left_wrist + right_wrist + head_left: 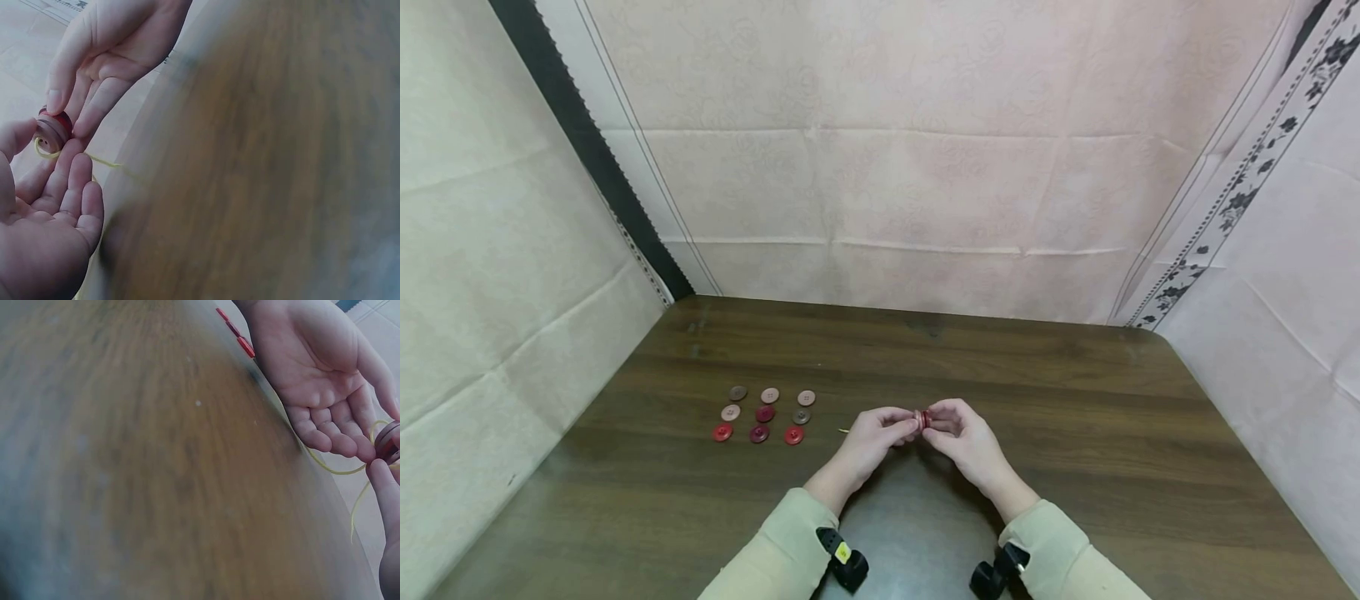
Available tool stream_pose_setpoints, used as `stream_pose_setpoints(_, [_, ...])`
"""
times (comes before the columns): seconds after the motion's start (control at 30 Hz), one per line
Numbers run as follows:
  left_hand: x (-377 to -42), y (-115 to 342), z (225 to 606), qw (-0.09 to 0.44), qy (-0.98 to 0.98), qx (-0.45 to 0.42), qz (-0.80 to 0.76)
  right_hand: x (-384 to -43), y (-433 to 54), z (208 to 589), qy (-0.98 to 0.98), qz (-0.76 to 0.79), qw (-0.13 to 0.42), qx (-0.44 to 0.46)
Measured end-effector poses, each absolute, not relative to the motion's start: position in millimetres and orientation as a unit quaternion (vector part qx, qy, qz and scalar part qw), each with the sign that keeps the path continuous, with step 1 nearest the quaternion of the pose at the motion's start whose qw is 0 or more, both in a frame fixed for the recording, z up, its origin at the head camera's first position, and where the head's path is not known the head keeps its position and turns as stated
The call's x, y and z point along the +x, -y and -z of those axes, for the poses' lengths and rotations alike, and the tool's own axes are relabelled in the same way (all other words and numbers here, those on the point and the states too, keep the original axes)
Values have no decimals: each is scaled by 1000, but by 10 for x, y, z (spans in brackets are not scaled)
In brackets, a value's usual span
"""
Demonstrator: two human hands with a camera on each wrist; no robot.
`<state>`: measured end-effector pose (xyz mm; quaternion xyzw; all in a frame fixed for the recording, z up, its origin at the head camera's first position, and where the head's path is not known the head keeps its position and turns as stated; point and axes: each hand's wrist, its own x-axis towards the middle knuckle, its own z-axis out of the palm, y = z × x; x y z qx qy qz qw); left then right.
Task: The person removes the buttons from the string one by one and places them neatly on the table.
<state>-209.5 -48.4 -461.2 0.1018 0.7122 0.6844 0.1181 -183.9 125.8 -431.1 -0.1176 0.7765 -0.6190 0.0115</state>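
Observation:
Over the middle of the table, my left hand [874,440] and right hand [964,437] meet at a small stack of buttons [922,419]. The left wrist view shows the stacked buttons [52,130] face to face, a pinkish one with holes nearest my left hand and red behind it. Fingers and thumb of both hands pinch the stack from opposite sides. A thin yellow cord [102,160] passes at the pinkish button's holes. In the right wrist view the yellow cord [331,469] loops below the left fingers, and one end hangs down. Fingers partly hide the stack.
Left of my hands, several loose buttons lie in rows on the brown wooden table [1075,400]: red [722,432], dark red [759,433], pale pink [807,397] and grey-brown [738,392]. Pale cloth [887,183] hangs behind the table and along both sides.

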Motion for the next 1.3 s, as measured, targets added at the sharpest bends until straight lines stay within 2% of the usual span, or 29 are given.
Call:
stream_pose_setpoints(0.23, [-2094,493,4606,123,-721,105,-673,-1967,-1320,4540,-798,590,16,-124])
stream_pose_setpoints(0.57, [-2079,488,4595,127,-722,108,-672,-1793,-1253,4292,-814,561,-5,-150])
stream_pose_setpoints(0.83, [-2069,500,4571,131,-732,110,-660,-1944,-1320,4570,-814,563,-8,-143])
stream_pose_setpoints(1.3, [-2061,565,4509,129,-743,94,-650,-1947,-1348,4574,-823,553,-11,-128])
